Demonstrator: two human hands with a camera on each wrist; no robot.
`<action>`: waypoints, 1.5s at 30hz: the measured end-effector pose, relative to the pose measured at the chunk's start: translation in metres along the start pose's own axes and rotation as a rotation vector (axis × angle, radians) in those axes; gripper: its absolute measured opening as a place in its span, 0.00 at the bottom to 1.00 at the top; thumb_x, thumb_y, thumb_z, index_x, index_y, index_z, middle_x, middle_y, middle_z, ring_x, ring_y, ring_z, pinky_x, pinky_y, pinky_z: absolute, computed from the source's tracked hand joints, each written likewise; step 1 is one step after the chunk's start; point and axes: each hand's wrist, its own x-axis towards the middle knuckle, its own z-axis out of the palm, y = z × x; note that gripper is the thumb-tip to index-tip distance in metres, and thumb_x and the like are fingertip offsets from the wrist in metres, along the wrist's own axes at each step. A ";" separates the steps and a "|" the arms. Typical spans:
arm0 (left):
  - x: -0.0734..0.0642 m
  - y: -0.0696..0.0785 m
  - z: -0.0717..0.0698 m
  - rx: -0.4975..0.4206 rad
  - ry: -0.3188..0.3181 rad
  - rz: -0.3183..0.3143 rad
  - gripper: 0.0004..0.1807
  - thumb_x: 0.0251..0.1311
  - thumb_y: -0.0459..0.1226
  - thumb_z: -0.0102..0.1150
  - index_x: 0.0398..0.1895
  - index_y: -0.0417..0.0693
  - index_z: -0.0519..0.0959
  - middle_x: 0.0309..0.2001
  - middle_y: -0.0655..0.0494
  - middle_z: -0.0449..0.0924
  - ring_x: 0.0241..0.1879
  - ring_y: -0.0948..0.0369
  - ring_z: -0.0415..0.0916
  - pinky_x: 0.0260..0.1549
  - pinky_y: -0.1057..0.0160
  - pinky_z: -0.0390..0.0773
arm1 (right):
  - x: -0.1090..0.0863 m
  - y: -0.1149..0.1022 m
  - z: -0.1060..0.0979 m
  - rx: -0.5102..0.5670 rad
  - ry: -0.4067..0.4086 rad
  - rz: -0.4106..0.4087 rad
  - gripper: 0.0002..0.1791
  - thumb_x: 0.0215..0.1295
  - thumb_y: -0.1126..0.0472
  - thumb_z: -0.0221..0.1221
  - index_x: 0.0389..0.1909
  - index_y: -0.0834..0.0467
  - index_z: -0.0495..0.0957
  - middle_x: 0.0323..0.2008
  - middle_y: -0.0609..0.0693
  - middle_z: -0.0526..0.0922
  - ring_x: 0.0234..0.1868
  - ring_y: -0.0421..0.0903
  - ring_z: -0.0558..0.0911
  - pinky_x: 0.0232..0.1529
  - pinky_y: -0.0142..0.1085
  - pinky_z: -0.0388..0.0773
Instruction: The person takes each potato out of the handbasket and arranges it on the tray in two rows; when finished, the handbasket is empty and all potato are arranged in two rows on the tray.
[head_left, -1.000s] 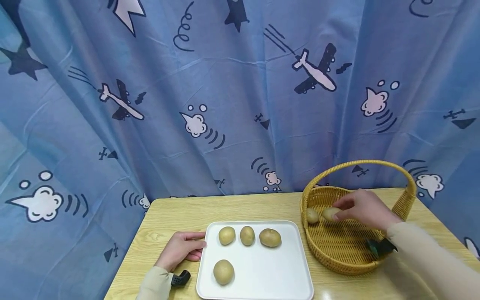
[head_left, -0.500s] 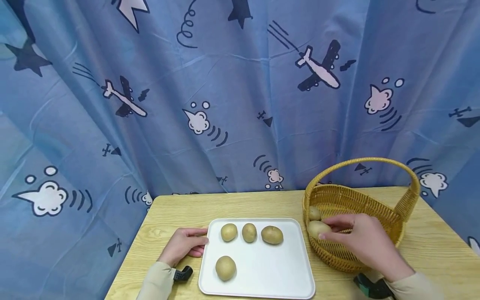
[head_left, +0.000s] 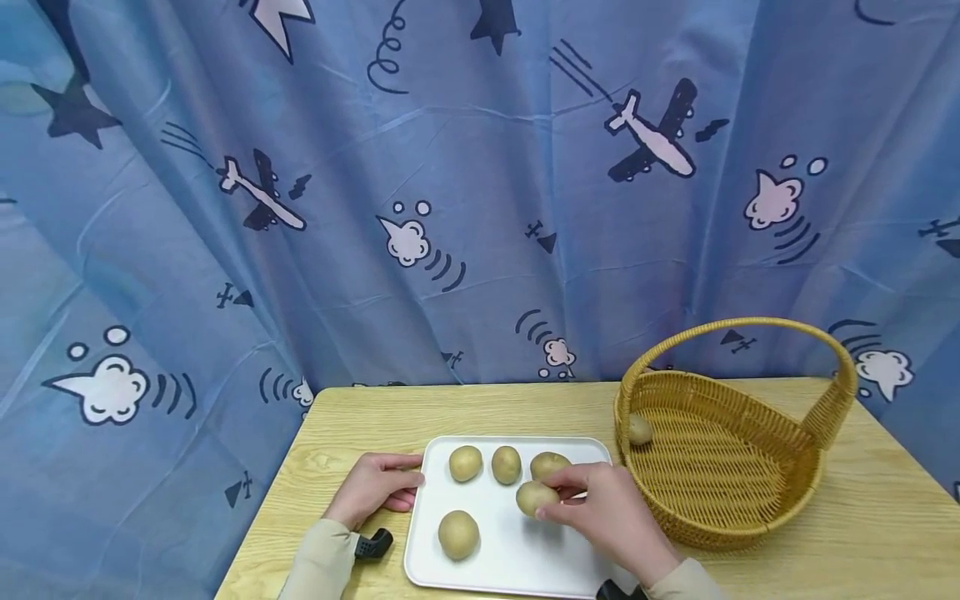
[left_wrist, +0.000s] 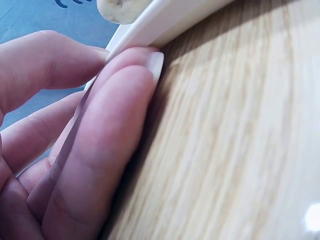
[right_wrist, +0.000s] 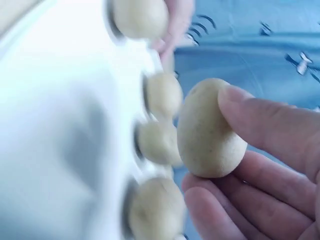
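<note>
My right hand pinches a potato between thumb and fingers above the white tray; the right wrist view shows this potato apart from the others. At the tray's left side my left hand grips the rim, and up close its thumb and fingers hold the tray edge. Along the tray's far side lie a round potato, a small oval potato and a larger potato partly behind the right hand. A bigger round potato sits near the front left.
To the tray's right stands a wicker basket with a tall arched handle. One potato lies inside, against its left wall. The wooden table ends at a blue patterned curtain.
My right hand has lifted a potato from the basket and carried it left over the tray. The left hand has stayed at the tray's edge. The view has shifted slightly.
</note>
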 end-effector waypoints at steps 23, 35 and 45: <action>0.002 0.001 0.005 -0.001 -0.017 0.017 0.27 0.64 0.40 0.76 0.66 0.40 0.85 0.32 0.50 0.91 0.26 0.63 0.87 0.31 0.63 0.92 | -0.007 0.012 0.051 -0.073 -0.083 -0.053 0.16 0.50 0.55 0.83 0.40 0.54 0.93 0.32 0.40 0.90 0.31 0.28 0.79 0.33 0.26 0.79; 0.001 -0.002 0.000 -0.007 -0.012 0.013 0.28 0.64 0.41 0.76 0.66 0.40 0.85 0.33 0.49 0.92 0.27 0.62 0.88 0.31 0.63 0.93 | -0.006 0.008 0.054 -0.073 -0.073 -0.059 0.17 0.49 0.55 0.83 0.40 0.55 0.93 0.32 0.40 0.91 0.31 0.28 0.80 0.33 0.26 0.79; 0.001 -0.002 0.000 0.007 -0.003 0.012 0.28 0.64 0.41 0.76 0.65 0.40 0.85 0.32 0.50 0.91 0.27 0.63 0.88 0.31 0.63 0.93 | -0.005 0.009 0.055 -0.063 -0.072 -0.041 0.18 0.50 0.55 0.83 0.42 0.56 0.92 0.33 0.41 0.91 0.32 0.27 0.81 0.33 0.26 0.80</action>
